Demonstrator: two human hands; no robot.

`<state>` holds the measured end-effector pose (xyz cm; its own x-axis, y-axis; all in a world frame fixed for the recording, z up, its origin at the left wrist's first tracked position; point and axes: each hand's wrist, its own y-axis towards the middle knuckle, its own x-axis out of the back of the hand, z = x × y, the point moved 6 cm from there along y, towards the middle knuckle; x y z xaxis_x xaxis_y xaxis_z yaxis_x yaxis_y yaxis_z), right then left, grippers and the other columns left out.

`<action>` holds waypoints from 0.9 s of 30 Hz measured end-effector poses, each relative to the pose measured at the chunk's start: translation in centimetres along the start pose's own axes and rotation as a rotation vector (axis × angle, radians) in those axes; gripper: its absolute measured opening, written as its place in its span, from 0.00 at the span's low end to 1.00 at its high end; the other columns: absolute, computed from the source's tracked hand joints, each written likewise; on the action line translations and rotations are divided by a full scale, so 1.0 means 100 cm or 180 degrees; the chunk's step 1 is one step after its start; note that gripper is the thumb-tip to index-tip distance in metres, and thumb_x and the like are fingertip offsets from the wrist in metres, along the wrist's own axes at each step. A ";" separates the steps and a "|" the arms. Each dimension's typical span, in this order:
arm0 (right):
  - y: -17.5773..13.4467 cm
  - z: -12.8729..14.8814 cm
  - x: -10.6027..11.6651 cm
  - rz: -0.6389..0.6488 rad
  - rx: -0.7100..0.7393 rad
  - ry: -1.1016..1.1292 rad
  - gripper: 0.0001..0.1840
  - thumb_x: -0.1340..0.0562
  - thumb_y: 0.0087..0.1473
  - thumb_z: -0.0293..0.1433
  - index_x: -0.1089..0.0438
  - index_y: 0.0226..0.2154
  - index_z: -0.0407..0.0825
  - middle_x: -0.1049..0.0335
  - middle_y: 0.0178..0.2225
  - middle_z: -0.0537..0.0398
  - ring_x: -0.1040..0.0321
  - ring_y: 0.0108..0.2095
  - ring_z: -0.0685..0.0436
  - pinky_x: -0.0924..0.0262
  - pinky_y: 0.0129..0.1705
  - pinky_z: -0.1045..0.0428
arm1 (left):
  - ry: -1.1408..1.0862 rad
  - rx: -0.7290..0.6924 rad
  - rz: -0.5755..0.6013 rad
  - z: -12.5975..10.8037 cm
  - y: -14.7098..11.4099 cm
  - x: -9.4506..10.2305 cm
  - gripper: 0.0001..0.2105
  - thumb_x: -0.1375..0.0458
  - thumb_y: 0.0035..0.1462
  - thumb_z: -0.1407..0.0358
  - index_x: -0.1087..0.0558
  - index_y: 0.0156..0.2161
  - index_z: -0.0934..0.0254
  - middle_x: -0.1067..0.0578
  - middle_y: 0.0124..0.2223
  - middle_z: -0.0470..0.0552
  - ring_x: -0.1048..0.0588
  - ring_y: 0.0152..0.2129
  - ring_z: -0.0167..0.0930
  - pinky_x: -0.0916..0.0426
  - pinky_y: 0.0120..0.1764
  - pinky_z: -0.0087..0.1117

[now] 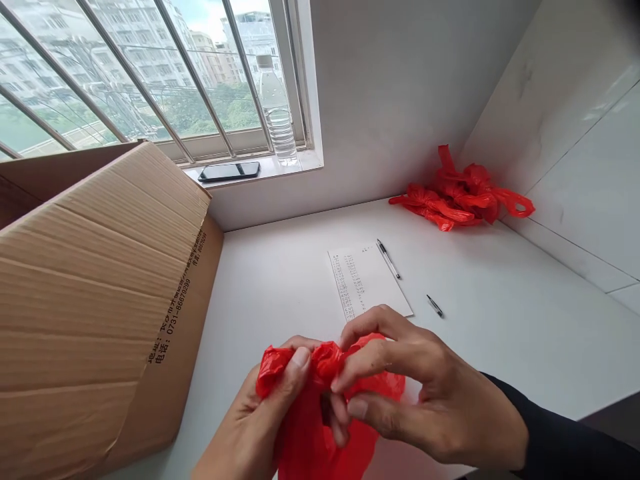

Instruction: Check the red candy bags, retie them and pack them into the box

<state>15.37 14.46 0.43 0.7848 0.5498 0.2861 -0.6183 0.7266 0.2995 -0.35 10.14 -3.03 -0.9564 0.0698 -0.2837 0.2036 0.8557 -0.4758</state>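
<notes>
A crumpled red plastic bag (pixel 325 460) is between my two hands at the bottom centre, over the white table. My left hand (pixel 270 407) grips its gathered top, with the thumb pressed on the plastic. On the other side, my right hand (pixel 425 387) has its fingers bent in among the folds beside a twisted, knot-like lump. Its thumb and index fingertips are close together, and other fingertips show through a gap in the bag. The folds partly hide what the right fingers pinch.
An open cardboard box (pixel 90 287) stands at the left. On the white table (pixel 260 280) lie a written sheet (pixel 367 283), a black pen (pixel 389 259) and a small pen piece (pixel 435 306). Knotted red bags (pixel 460 197) sit by the wall. The windowsill holds a phone (pixel 229 171) and a bottle (pixel 280 127).
</notes>
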 end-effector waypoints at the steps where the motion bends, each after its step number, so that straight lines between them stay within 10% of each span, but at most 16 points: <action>1: 0.000 -0.001 -0.001 -0.0005 -0.0015 -0.0036 0.09 0.33 0.59 0.29 0.28 0.43 0.55 0.29 0.48 0.57 0.34 0.54 0.48 0.37 0.55 0.52 | -0.0167 -0.0002 0.0074 0.001 0.001 0.001 0.18 0.45 0.66 0.51 0.26 0.31 0.60 0.26 0.26 0.47 0.28 0.28 0.28 0.31 0.36 0.25; 6: 0.005 -0.017 -0.009 0.0234 -0.0467 0.0156 0.30 0.28 0.51 0.35 0.39 0.53 0.55 0.27 0.51 0.55 0.28 0.48 0.45 0.34 0.50 0.49 | -0.0024 -0.0286 0.0143 -0.002 -0.001 0.010 0.14 0.40 0.63 0.53 0.22 0.32 0.60 0.26 0.35 0.48 0.26 0.33 0.29 0.30 0.38 0.26; 12: 0.008 -0.026 -0.013 0.0268 -0.0798 0.0420 0.12 0.33 0.52 0.27 0.28 0.42 0.52 0.25 0.37 0.58 0.30 0.35 0.48 0.36 0.38 0.51 | 0.0987 -0.0800 -0.0244 -0.012 -0.006 0.010 0.05 0.35 0.58 0.59 0.22 0.34 0.58 0.24 0.35 0.46 0.25 0.30 0.27 0.29 0.33 0.24; 20: 0.006 -0.042 -0.027 0.0655 -0.1356 0.1610 0.21 0.47 0.69 0.44 0.35 0.58 0.54 0.34 0.32 0.60 0.38 0.31 0.51 0.41 0.36 0.52 | 0.2955 -0.3500 -0.1200 -0.016 -0.029 -0.004 0.24 0.47 0.59 0.83 0.25 0.52 0.53 0.23 0.46 0.46 0.23 0.40 0.25 0.29 0.40 0.24; 27: 0.011 -0.047 -0.029 0.0597 -0.1235 0.1551 0.11 0.38 0.64 0.39 0.31 0.41 0.48 0.29 0.36 0.56 0.34 0.35 0.50 0.38 0.39 0.52 | 0.3919 -0.3699 -0.1345 -0.007 -0.032 0.000 0.30 0.44 0.62 0.82 0.34 0.65 0.57 0.31 0.62 0.52 0.29 0.56 0.33 0.32 0.55 0.30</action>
<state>12.56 15.62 -4.35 0.6511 0.7394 -0.1714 -0.7578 0.6460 -0.0921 -1.12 7.79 -0.90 -0.5986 -0.3922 0.6984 0.2034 0.7689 0.6061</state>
